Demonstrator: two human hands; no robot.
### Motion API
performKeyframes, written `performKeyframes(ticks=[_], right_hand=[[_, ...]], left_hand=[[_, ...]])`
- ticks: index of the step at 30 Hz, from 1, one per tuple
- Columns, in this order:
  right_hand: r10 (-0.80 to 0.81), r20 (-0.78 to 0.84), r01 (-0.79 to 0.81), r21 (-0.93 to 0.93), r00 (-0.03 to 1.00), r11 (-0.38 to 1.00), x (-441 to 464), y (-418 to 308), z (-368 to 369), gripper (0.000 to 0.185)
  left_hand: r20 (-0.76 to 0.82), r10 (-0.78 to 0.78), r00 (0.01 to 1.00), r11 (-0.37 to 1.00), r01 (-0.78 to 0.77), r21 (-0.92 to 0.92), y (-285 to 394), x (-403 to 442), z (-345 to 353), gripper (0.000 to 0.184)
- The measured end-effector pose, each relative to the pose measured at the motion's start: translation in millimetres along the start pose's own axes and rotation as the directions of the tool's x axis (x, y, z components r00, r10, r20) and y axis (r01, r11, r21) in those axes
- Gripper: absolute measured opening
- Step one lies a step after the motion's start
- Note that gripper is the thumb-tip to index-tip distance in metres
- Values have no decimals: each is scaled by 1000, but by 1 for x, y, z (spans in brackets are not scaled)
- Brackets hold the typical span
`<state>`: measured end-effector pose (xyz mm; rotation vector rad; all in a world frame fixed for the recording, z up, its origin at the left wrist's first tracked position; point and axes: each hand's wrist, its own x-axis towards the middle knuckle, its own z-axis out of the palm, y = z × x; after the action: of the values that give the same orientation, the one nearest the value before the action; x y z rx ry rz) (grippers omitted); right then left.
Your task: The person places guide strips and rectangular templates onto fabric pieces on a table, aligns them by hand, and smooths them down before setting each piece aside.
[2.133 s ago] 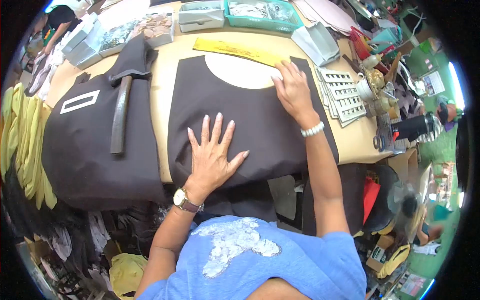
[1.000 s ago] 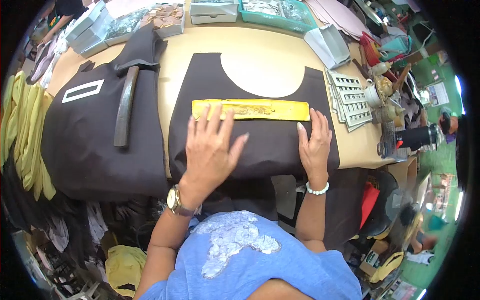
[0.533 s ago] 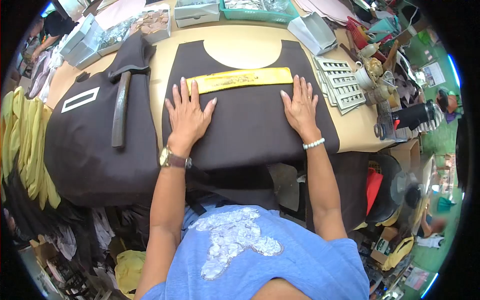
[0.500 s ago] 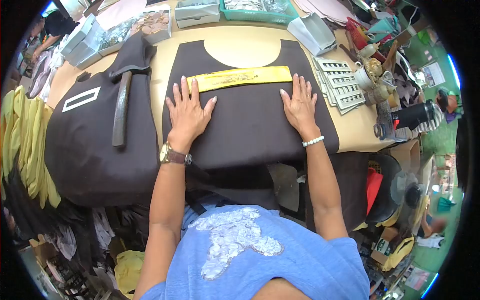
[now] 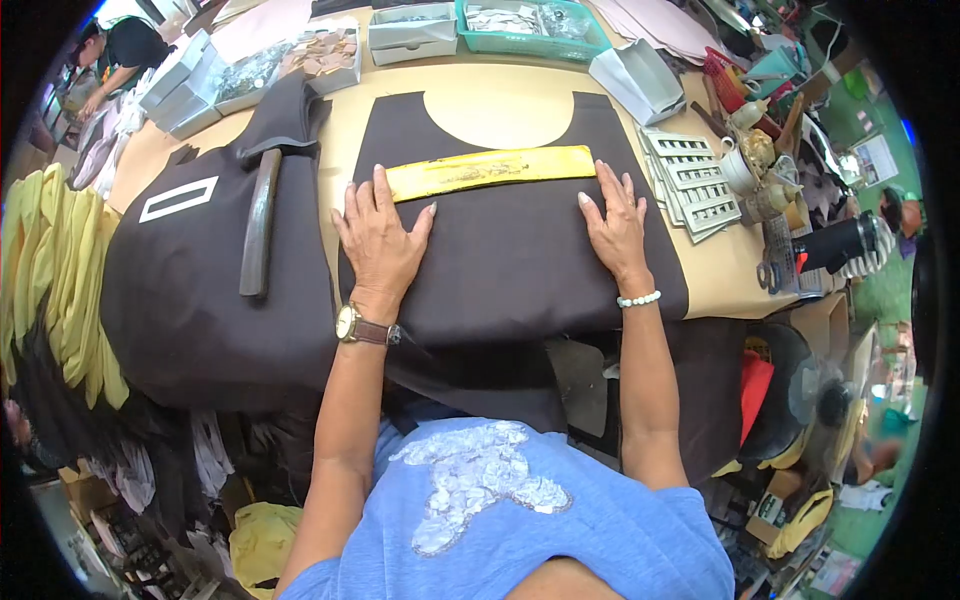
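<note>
A dark fabric piece (image 5: pixel 500 250) with a curved neckline lies flat on the table (image 5: pixel 480 105). Across it, just below the neckline, rests a yellow strip (image 5: pixel 490 170), tilted slightly up to the right. My left hand (image 5: pixel 383 240), with a watch at the wrist, is spread on the fabric, its fingertips at the strip's left end. At the strip's right end my right hand (image 5: pixel 617 230) lies with fingers apart, a beaded bracelet on its wrist. Neither hand grips anything.
A hammer (image 5: pixel 262 220) and a white rectangular frame (image 5: pixel 178 199) lie on dark fabric at left. Boxes (image 5: pixel 412 35) and a teal tray (image 5: pixel 535 42) line the back. Slotted white templates (image 5: pixel 697 180) and a black bottle (image 5: pixel 835 245) are at right. Another person (image 5: pixel 130 50) is at upper left.
The yellow strip came from beyond the neckline down onto the fabric, then up close below the neckline. My right hand let go of it. Both hands now lie at its ends.
</note>
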<state>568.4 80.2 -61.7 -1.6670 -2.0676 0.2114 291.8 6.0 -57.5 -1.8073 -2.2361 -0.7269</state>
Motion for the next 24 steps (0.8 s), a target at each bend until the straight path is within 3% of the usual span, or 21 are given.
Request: performKeyframes(ticks=[5,10,14,24], right_hand=[[31,-55,-22,166,998,986,-1,5,1,50],[163,-124,-112,341,979,933,2,2,-7,37],[75,-208,-30,212,975,977,0,-1,-7,34],[190,-200,-76,472,961,878,3,5,-4,34]], left_hand=[[38,-28,999,996,31,-82,-6,2,3,68],[-41,14,999,1000,-15,-13,-2,1,-1,61],[38,-45,998,999,44,8,1,1,-8,57],[46,71,996,964,-57,-258,-3,2,-2,47]])
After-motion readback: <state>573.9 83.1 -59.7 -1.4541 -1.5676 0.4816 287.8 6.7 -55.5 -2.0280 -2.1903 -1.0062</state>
